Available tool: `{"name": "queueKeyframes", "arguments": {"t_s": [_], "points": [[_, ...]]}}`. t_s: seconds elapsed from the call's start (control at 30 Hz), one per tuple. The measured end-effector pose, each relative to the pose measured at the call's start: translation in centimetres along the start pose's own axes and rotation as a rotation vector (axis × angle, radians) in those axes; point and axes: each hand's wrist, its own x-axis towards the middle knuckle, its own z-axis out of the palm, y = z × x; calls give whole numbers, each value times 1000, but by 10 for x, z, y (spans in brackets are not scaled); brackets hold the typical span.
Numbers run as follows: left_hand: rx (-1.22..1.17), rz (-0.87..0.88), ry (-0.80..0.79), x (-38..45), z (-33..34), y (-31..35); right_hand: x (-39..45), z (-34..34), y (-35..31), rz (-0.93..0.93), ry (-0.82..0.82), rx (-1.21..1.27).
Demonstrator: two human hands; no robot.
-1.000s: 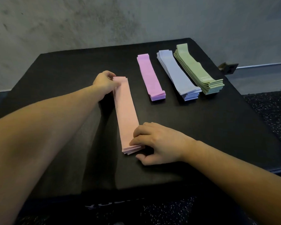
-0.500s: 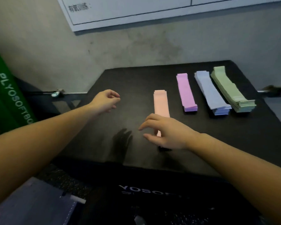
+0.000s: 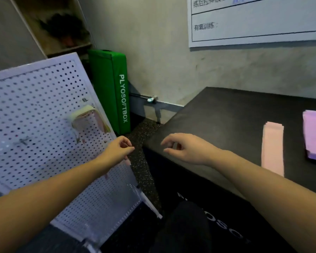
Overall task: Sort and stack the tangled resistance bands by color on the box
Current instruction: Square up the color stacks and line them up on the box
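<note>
Progress: pink stack (image 3: 273, 148) and purple stack (image 3: 315, 136) lie sorted on black box (image 3: 217, 114), frame right | My left hand (image 3: 117, 149), right hand (image 3: 188, 148): loosely curled, empty, frame centre | Remaining: bands on pegboard (image 3: 44, 106), lower left, judged unsorted.

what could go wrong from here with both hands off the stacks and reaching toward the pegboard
1. The pink stack lies by the right forearm, so an arm swing might knock it askew.
2. The left hand and right hand are empty, and the bands on the pegboard look bunched; pulling could snag them.
3. The purple stack is half out of frame, so its state can't be checked.
</note>
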Motion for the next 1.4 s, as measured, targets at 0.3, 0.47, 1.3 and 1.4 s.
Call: {"name": "queueKeyframes", "arguments": {"t_s": [0.3,0.47,1.3,1.4], "points": [[-163,102,538,-21,-61,-74,98,52,-57,60,-1,96],[-126,178,713,6,-95,-86,160,71,-75,121,42,149],[-198,294,567,9,-158,-56,234,39,-101,127,451,190],[-109,349,550,-7,-161,-37,209,18,-107,104,484,153]]}}
